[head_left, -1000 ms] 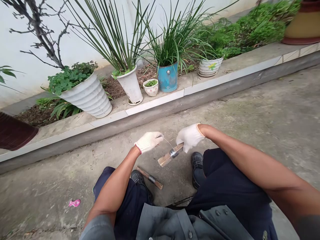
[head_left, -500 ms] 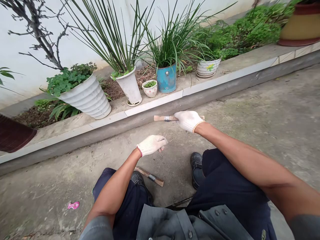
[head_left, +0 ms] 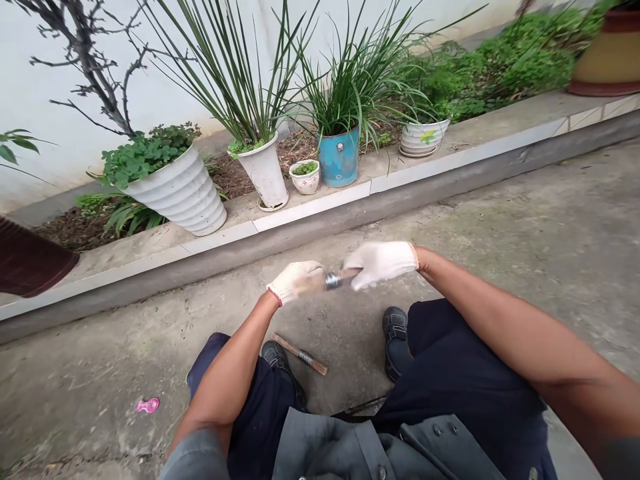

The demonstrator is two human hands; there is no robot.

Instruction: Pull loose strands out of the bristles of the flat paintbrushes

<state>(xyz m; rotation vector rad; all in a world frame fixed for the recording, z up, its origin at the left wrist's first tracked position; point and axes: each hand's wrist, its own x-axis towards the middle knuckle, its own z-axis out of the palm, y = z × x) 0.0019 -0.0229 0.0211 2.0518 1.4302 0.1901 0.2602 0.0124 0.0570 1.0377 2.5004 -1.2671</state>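
Both my hands wear white knit gloves and meet above the concrete ground between my knees. My right hand [head_left: 381,263] is closed round one end of a short wooden stick [head_left: 334,279] that has thin wire wound about its middle. My left hand [head_left: 296,280] is closed at the stick's other end; motion blur hides whether it grips the wood or the wire. A second wooden stick [head_left: 300,354] with a wire band lies on the ground by my left shoe.
A raised tiled kerb [head_left: 320,207] runs across in front of me and carries a ribbed white pot [head_left: 180,193], a tall white pot [head_left: 265,175], a small bowl pot [head_left: 306,179], a blue can [head_left: 340,157] and a low white pot [head_left: 423,137]. A pink scrap [head_left: 147,405] lies at lower left.
My right hand swung the wire-wrapped stick out toward the kerb, then brought it back down to my left hand. The left hand stayed nearly in place. The stick on the ground did not move.
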